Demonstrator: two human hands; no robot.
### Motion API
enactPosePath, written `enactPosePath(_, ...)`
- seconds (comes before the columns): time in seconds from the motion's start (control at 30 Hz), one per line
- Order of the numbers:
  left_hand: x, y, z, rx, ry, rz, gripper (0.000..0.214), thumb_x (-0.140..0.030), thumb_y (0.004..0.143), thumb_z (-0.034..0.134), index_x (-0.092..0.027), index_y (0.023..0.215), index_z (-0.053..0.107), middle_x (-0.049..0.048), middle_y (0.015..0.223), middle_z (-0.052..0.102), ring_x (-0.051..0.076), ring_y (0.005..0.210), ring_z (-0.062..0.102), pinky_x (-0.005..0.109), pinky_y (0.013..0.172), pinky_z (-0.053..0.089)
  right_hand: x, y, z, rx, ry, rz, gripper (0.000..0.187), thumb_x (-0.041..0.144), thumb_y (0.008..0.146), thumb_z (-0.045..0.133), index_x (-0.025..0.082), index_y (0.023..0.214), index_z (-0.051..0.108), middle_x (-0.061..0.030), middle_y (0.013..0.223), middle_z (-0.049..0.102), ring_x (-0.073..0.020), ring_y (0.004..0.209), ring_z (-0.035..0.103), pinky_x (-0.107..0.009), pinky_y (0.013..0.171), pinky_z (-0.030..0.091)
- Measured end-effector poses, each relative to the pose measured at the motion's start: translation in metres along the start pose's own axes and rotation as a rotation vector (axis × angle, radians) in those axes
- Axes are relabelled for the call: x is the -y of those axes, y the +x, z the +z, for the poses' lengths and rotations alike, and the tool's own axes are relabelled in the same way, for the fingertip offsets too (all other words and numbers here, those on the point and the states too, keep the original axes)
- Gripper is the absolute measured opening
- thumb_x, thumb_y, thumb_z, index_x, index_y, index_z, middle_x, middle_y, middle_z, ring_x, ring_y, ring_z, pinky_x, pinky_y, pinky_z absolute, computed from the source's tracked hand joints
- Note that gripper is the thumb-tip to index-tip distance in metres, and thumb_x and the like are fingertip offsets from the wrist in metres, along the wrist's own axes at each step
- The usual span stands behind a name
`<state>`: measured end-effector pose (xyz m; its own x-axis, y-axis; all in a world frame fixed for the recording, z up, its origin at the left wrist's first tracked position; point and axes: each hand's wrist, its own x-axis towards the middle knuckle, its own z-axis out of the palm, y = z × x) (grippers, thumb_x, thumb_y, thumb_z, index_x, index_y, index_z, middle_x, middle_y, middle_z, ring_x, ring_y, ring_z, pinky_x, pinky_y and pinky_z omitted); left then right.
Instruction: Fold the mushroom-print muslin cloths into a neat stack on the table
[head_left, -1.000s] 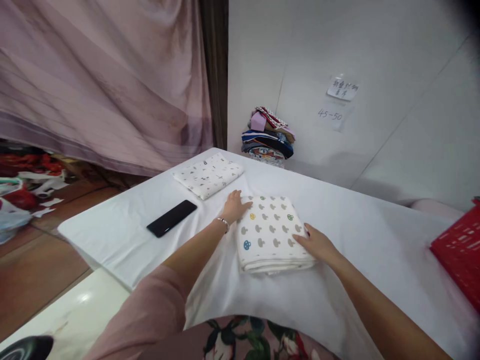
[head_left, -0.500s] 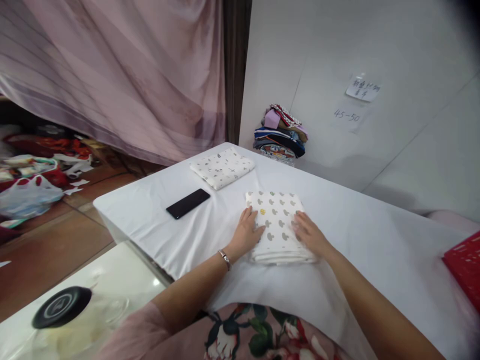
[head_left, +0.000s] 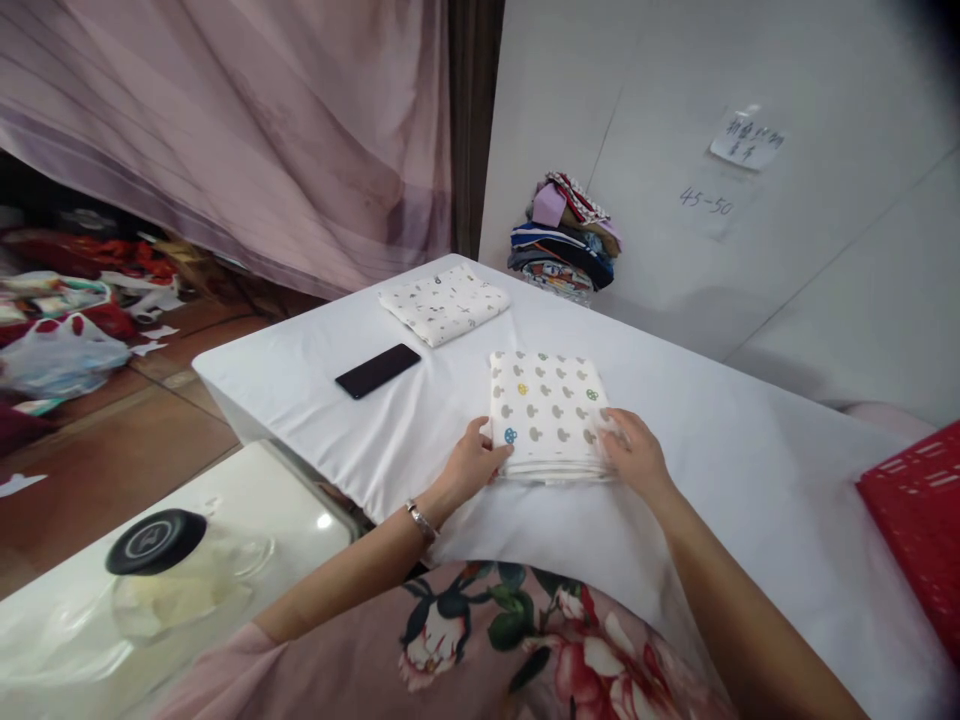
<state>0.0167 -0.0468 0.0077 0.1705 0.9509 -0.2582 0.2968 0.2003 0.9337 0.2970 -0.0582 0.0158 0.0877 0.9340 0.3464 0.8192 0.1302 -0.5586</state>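
A folded white cloth with a mushroom print (head_left: 546, 408) lies on the white-covered table (head_left: 720, 470) in front of me. My left hand (head_left: 471, 462) grips its near left corner, fingers curled round the edge. At the near right corner my right hand (head_left: 634, 455) does the same, thumb on top. A bracelet sits on my left wrist.
A black phone (head_left: 377, 370) and a second folded patterned cloth (head_left: 444, 304) lie farther left on the table. A stack of coloured fabrics (head_left: 566, 240) stands by the wall. A red basket (head_left: 919, 520) is at the right edge. A glass jar with a black lid (head_left: 161, 575) sits lower left.
Both hands slid back from the top of the folded cloth to its near corners and closed on the edge. The camera view shifted slightly upward.
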Motion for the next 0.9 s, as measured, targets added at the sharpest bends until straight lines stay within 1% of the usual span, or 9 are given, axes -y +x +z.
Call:
enactPosePath(0.07, 0.001, -0.005, 0.0, -0.054, 0.089, 0.082, 0.069, -0.037, 0.078, 0.06, -0.018, 0.136, 0.028, 0.004, 0.094, 0.058, 0.011, 0.059, 0.057, 0.024, 0.052, 0.048, 0.019, -0.009, 0.004, 0.06, 0.09, -0.2, 0.029, 0.035, 0.085, 0.052, 0.024, 0.109, 0.063, -0.0067, 0.115, 0.06, -0.0216, 0.108, 0.053, -0.037, 0.09, 0.046)
enactPosePath(0.17, 0.001, -0.014, 0.0, -0.187, 0.318, 0.319, 0.052, -0.034, 0.079, 0.06, -0.022, 0.126, 0.044, 0.0048, 0.106, 0.054, 0.012, 0.072, 0.058, 0.028, 0.068, 0.05, 0.042, -0.017, 0.009, 0.202, 0.125, -0.411, 0.02, 0.029, 0.087, 0.053, 0.024, 0.101, 0.066, -0.0051, 0.1, 0.065, -0.02, 0.098, 0.056, -0.037, 0.087, 0.046)
enactPosePath(0.23, 0.0, -0.02, 0.0, -0.227, 0.468, 0.483, 0.037, -0.032, 0.08, 0.059, -0.024, 0.115, 0.054, 0.0047, 0.111, 0.052, 0.014, 0.081, 0.058, 0.03, 0.074, 0.049, 0.049, -0.019, 0.012, 0.244, 0.084, -0.479, 0.018, 0.026, 0.088, 0.052, 0.024, 0.099, 0.066, -0.0057, 0.096, 0.065, -0.0206, 0.093, 0.056, -0.038, 0.083, 0.047)
enactPosePath(0.33, -0.003, -0.022, 0.001, -0.188, 0.634, 0.631, 0.019, -0.031, 0.081, 0.059, -0.024, 0.098, 0.063, 0.004, 0.103, 0.055, 0.018, 0.092, 0.054, 0.031, 0.078, 0.048, 0.051, -0.019, 0.016, 0.255, -0.004, -0.509, 0.019, 0.023, 0.088, 0.051, 0.022, 0.1, 0.067, -0.0072, 0.096, 0.064, -0.0218, 0.09, 0.055, -0.039, 0.08, 0.046)
enactPosePath(0.43, -0.006, -0.021, 0.001, -0.146, 0.729, 0.685, 0.011, -0.028, 0.081, 0.059, -0.023, 0.089, 0.067, 0.0044, 0.096, 0.057, 0.019, 0.094, 0.052, 0.032, 0.079, 0.047, 0.048, -0.02, 0.019, 0.251, -0.033, -0.478, 0.02, 0.023, 0.089, 0.051, 0.022, 0.101, 0.067, -0.0069, 0.096, 0.064, -0.0212, 0.089, 0.055, -0.038, 0.079, 0.046)
enactPosePath(0.6, -0.015, -0.018, 0.002, -0.089, 0.844, 0.718, 0.01, -0.022, 0.081, 0.058, -0.021, 0.082, 0.068, 0.0057, 0.093, 0.058, 0.02, 0.089, 0.05, 0.033, 0.076, 0.045, 0.046, -0.019, 0.02, 0.243, 0.037, -0.394, 0.02, 0.025, 0.089, 0.051, 0.025, 0.099, 0.068, -0.0048, 0.098, 0.065, -0.0202, 0.093, 0.056, -0.037, 0.082, 0.048)
enactPosePath(0.67, -0.019, -0.016, 0.002, -0.074, 0.872, 0.711, 0.012, -0.023, 0.082, 0.056, -0.021, 0.077, 0.067, 0.0057, 0.088, 0.058, 0.019, 0.084, 0.05, 0.032, 0.072, 0.044, 0.045, -0.019, 0.02, 0.248, 0.065, -0.368, 0.02, 0.026, 0.088, 0.052, 0.025, 0.099, 0.068, -0.0045, 0.098, 0.065, -0.0201, 0.093, 0.057, -0.037, 0.083, 0.048)
enactPosePath(0.77, -0.022, -0.014, 0.004, -0.054, 0.888, 0.713, 0.023, -0.025, 0.086, 0.05, -0.019, 0.069, 0.064, 0.0054, 0.079, 0.057, 0.018, 0.078, 0.049, 0.031, 0.069, 0.041, 0.043, -0.019, 0.021, 0.244, 0.087, -0.353, 0.02, 0.027, 0.088, 0.051, 0.026, 0.1, 0.068, -0.0042, 0.098, 0.065, -0.0194, 0.093, 0.057, -0.036, 0.082, 0.048)
enactPosePath(0.9, -0.021, -0.012, 0.007, -0.087, 0.888, 0.72, 0.025, -0.024, 0.09, 0.043, -0.018, 0.072, 0.06, 0.0047, 0.078, 0.055, 0.017, 0.076, 0.049, 0.031, 0.071, 0.041, 0.042, -0.021, 0.025, 0.205, 0.059, -0.4, 0.021, 0.03, 0.087, 0.055, 0.025, 0.103, 0.067, -0.0055, 0.1, 0.064, -0.0207, 0.092, 0.056, -0.038, 0.082, 0.048)
